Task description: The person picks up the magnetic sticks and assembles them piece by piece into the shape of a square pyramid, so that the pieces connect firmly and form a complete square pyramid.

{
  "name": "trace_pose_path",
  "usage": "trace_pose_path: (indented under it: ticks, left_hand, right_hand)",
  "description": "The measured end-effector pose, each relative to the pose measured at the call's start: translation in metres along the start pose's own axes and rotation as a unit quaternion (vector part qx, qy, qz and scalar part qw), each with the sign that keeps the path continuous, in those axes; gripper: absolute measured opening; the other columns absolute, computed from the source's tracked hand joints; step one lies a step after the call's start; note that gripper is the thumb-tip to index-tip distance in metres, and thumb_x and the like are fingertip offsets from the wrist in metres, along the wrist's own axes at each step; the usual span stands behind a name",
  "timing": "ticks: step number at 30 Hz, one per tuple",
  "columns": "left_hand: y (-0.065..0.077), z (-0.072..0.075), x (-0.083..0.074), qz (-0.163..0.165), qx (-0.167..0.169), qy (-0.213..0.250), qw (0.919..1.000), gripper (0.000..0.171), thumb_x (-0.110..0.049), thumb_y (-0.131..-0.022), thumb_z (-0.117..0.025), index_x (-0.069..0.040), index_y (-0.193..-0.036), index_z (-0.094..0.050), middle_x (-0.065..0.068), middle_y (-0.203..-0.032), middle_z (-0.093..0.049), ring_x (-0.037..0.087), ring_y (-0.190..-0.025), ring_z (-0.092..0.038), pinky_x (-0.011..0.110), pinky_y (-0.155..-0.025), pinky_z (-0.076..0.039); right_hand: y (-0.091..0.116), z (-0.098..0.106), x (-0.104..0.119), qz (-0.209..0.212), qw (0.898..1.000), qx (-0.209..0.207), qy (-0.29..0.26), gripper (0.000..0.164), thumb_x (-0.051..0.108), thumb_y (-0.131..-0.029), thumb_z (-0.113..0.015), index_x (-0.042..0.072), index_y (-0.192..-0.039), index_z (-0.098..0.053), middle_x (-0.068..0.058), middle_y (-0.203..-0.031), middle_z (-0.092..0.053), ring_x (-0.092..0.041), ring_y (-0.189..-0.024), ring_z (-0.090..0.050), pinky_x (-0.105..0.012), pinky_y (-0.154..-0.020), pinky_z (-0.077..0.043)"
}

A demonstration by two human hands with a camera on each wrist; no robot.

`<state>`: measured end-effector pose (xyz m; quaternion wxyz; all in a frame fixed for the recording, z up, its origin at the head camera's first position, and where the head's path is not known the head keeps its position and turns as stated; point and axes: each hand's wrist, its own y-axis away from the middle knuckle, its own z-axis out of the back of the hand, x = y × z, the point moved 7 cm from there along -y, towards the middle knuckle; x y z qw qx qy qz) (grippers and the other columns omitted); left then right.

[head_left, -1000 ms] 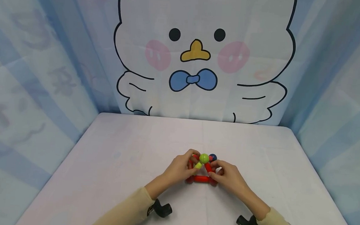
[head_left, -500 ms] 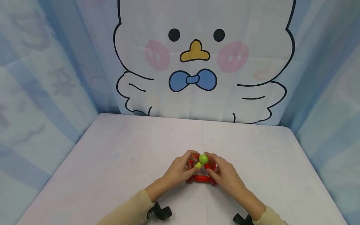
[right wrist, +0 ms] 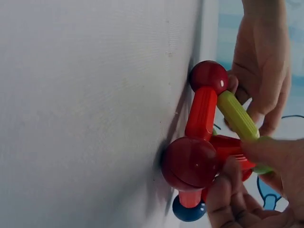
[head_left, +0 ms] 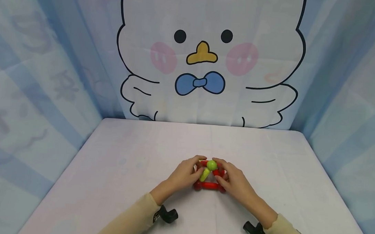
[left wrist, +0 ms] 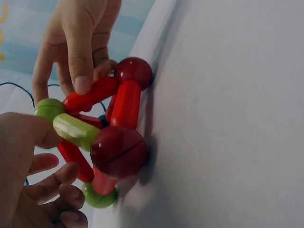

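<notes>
A small pyramid of magnetic rods and balls stands on the table. Its top is a green ball (head_left: 212,165); a yellow-green rod (left wrist: 76,130) slopes from there to a dark red ball (left wrist: 118,151) at the front left. My right hand (head_left: 236,180) pinches the sloping red rod (left wrist: 92,93) on the other side between thumb and fingers, near a second dark red ball (right wrist: 191,163). On the left, my left hand (head_left: 183,175) has its fingers spread loosely around the pyramid, thumb beside the top ball. A blue ball (right wrist: 188,207) is partly hidden at the back.
Pale cloth covers the table (head_left: 137,146). Behind it hangs a curtain (head_left: 268,16) with a cartoon bird. Each sleeve carries a black wrist camera (head_left: 169,216) close over the tabletop. Another green ball (left wrist: 99,197) sits at the pyramid's back left base.
My right hand has moved inward and up around its red rod, covering the blue ball in the head view. My left thumb has come off the yellow-green rod, leaving it fully visible.
</notes>
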<state>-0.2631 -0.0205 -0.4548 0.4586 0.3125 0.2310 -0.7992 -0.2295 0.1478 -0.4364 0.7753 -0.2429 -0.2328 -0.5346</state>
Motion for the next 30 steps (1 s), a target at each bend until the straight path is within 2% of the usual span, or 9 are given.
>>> trace_pose_path:
  ticks: [2,4,6,8,11,15,19,25,30]
  left_hand:
    - [0.000,0.004,0.002,-0.006,0.005,-0.033,0.9994,0.052,-0.028,-0.096,-0.067,-0.015,-0.145,-0.054,0.002,-0.119,-0.063,0.011,-0.085,-0.060,0.026,-0.076,-0.055]
    - [0.000,0.006,0.006,-0.013,0.028,-0.072,0.9969,0.069,-0.037,-0.090,-0.074,-0.015,-0.150,-0.049,0.003,-0.136,-0.056,0.016,-0.110,-0.060,0.034,-0.093,-0.056]
    - [0.000,0.005,0.009,-0.013,0.066,-0.103,0.9924,0.086,-0.046,-0.084,-0.079,-0.016,-0.156,-0.042,0.005,-0.156,-0.043,0.023,-0.134,-0.051,0.044,-0.107,-0.051]
    - [0.000,0.002,0.012,-0.010,0.098,-0.127,0.9870,0.099,-0.052,-0.080,-0.083,-0.016,-0.160,-0.036,0.003,-0.165,-0.034,0.026,-0.145,-0.042,0.048,-0.113,-0.046]
    - [0.001,0.000,0.018,0.006,0.122,-0.133,0.9836,0.107,-0.055,-0.076,-0.087,-0.016,-0.160,-0.034,0.002,-0.166,-0.033,0.027,-0.146,-0.040,0.048,-0.115,-0.043]
    - [0.001,0.001,0.023,0.031,0.116,-0.127,0.9846,0.107,-0.057,-0.072,-0.089,-0.019,-0.157,-0.037,0.001,-0.163,-0.037,0.027,-0.142,-0.044,0.048,-0.113,-0.045]
    - [0.000,0.004,0.023,0.044,0.113,-0.134,0.9836,0.107,-0.059,-0.070,-0.090,-0.020,-0.155,-0.039,-0.001,-0.162,-0.039,0.026,-0.138,-0.046,0.048,-0.110,-0.048]
    - [0.000,0.005,0.021,0.051,0.117,-0.136,0.9825,0.106,-0.058,-0.070,-0.090,-0.020,-0.155,-0.039,0.000,-0.162,-0.038,0.027,-0.138,-0.046,0.047,-0.111,-0.048]
    - [0.002,0.006,0.022,0.032,0.130,-0.144,0.9804,0.109,-0.060,-0.071,-0.089,-0.018,-0.157,-0.037,0.001,-0.163,-0.039,0.027,-0.141,-0.045,0.048,-0.113,-0.045]
  right_hand:
    - [-0.001,0.000,-0.004,-0.011,1.000,0.011,0.000,0.072,0.014,-0.088,-0.082,0.016,-0.151,-0.049,-0.010,-0.113,-0.060,-0.008,-0.069,-0.054,-0.021,-0.060,-0.050]
    - [-0.002,0.001,-0.010,-0.026,0.999,0.029,0.006,0.079,0.021,-0.085,-0.085,0.015,-0.153,-0.046,-0.016,-0.130,-0.055,-0.008,-0.072,-0.055,-0.021,-0.062,-0.050]
    - [-0.004,0.002,-0.016,-0.036,0.998,0.049,0.007,0.086,0.026,-0.082,-0.089,0.012,-0.154,-0.044,-0.019,-0.143,-0.048,-0.010,-0.076,-0.056,-0.021,-0.064,-0.051]
    - [-0.005,0.003,-0.021,-0.036,0.997,0.066,0.005,0.091,0.027,-0.079,-0.091,0.008,-0.154,-0.044,-0.021,-0.149,-0.044,-0.012,-0.078,-0.057,-0.022,-0.066,-0.050]
    - [-0.005,0.003,-0.024,-0.029,0.996,0.085,-0.017,0.092,0.026,-0.077,-0.093,0.002,-0.152,-0.045,-0.020,-0.152,-0.042,-0.013,-0.080,-0.059,-0.022,-0.069,-0.051]
    - [-0.007,0.001,-0.027,-0.024,0.994,0.097,-0.051,0.089,0.023,-0.078,-0.092,-0.001,-0.151,-0.046,-0.019,-0.154,-0.040,-0.009,-0.081,-0.064,-0.021,-0.072,-0.055]
    - [-0.009,-0.001,-0.028,-0.027,0.992,0.105,-0.062,0.089,0.022,-0.079,-0.091,-0.001,-0.151,-0.045,-0.020,-0.156,-0.038,-0.007,-0.080,-0.066,-0.020,-0.070,-0.056]
    - [-0.011,-0.001,-0.028,-0.033,0.991,0.120,-0.046,0.089,0.025,-0.080,-0.091,0.002,-0.152,-0.044,-0.020,-0.158,-0.036,-0.006,-0.079,-0.066,-0.020,-0.070,-0.055]
    - [-0.013,0.000,-0.031,-0.029,0.993,0.112,-0.013,0.078,0.035,-0.086,-0.085,0.006,-0.149,-0.050,-0.016,-0.153,-0.044,-0.009,-0.082,-0.060,-0.023,-0.070,-0.053]
